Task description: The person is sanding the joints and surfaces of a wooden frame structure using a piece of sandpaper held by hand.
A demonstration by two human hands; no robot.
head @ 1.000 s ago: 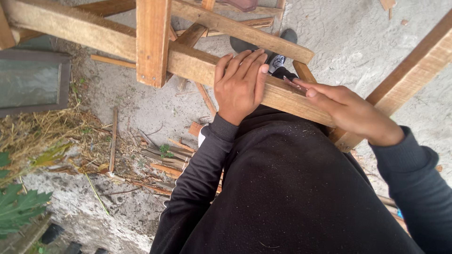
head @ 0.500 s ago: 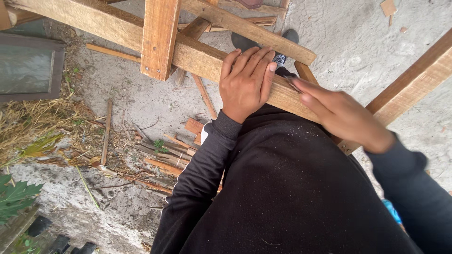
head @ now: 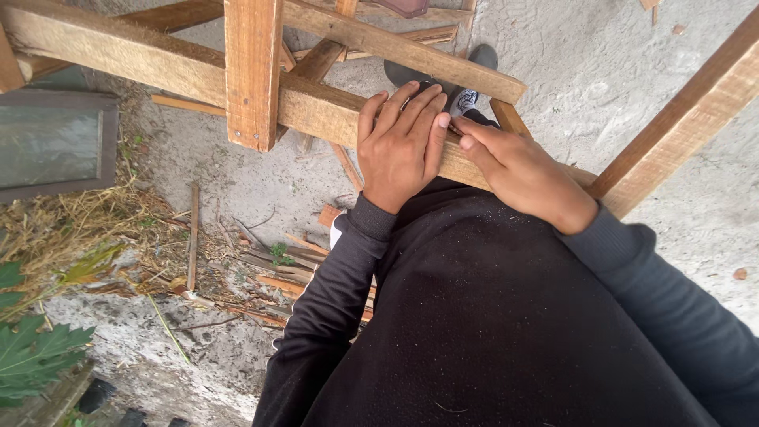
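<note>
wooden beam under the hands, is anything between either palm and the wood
Nothing visible does. The left hand lies flat on the wooden beam, and the right hand rests on it beside, fingertips nearly meeting. A shoe sits below, beyond the beam.

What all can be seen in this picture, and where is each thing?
wooden frame: one, light brown beams joined crosswise, across the top
slanted wooden beam: one, brown, upper right
wood scraps: many, brown slivers, on the ground left of the body
concrete ground: one, grey, under everything
framed glass pane: one, dark frame, far left
dry grass: a patch, straw yellow, left
green leaves: a few, lower left
shoe: one, dark with white, behind the frame
black sweater: one, lower middle
left hand: flat on the frame's long beam
right hand: resting on the same beam, beside the left
</note>
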